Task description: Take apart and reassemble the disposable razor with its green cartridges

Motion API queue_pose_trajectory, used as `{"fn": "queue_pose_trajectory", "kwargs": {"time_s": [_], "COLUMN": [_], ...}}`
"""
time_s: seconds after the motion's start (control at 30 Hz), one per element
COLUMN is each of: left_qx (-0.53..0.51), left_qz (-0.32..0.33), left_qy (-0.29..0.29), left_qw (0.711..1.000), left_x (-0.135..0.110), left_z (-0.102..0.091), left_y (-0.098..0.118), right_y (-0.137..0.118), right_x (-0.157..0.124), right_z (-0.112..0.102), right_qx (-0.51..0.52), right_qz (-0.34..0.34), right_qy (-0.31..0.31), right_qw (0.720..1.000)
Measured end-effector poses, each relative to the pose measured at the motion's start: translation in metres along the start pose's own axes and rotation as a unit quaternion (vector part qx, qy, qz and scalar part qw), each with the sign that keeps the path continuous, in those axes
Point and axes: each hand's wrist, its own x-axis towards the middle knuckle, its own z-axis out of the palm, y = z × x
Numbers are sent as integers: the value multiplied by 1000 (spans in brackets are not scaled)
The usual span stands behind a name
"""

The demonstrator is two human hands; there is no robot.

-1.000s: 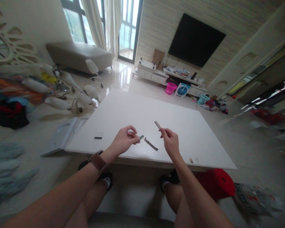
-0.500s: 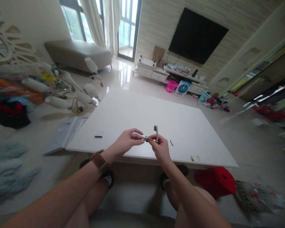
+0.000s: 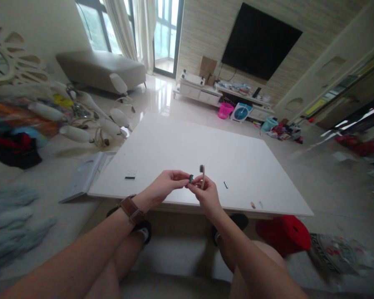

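Note:
Over the near edge of the white table [image 3: 193,149], my two hands meet fingertip to fingertip. Between the fingertips is a small dark-green strip [image 3: 191,178], perhaps a circuit board; its exact kind is too small to tell. My left hand [image 3: 167,182] pinches it from the left. My right hand [image 3: 208,193] holds a toothbrush [image 3: 203,174] upright, dark bristles at the top, while its thumb and finger touch the strip. A similar small green strip [image 3: 226,185] lies on the table to the right of my right hand.
A small card with a dark edge [image 3: 130,175] lies left on the table. Two tiny pieces, one of them brownish [image 3: 253,205], lie near the front right edge. A red stool [image 3: 283,234] and a printed plastic bag [image 3: 336,253] stand on the floor at the right.
The green strip has turned from lying level to standing tilted between the fingertips. My right hand and the toothbrush have shifted slightly left.

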Motion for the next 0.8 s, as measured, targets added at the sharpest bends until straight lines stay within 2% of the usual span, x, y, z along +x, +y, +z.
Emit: {"fn": "queue_pose_trajectory", "kwargs": {"time_s": [0.27,0.47,0.6,0.8], "left_qx": [56,-4,-3,0], "left_qz": [24,-24,-10,3], "left_qy": [11,-2,13,19], "left_qw": [998,1000,1000,1000], "left_x": [-2,-2,-3,-5], "left_z": [1,2,2,4], "left_y": [5,3,5,10], "right_y": [3,3,4,5], "right_x": [3,4,5,6], "right_z": [-5,-7,-7,-6], "right_qx": [-9,-42,-30,0], "right_qz": [-13,-26,-31,-28], "right_qy": [3,39,70,70], "right_qw": [1000,998,997,997]}}
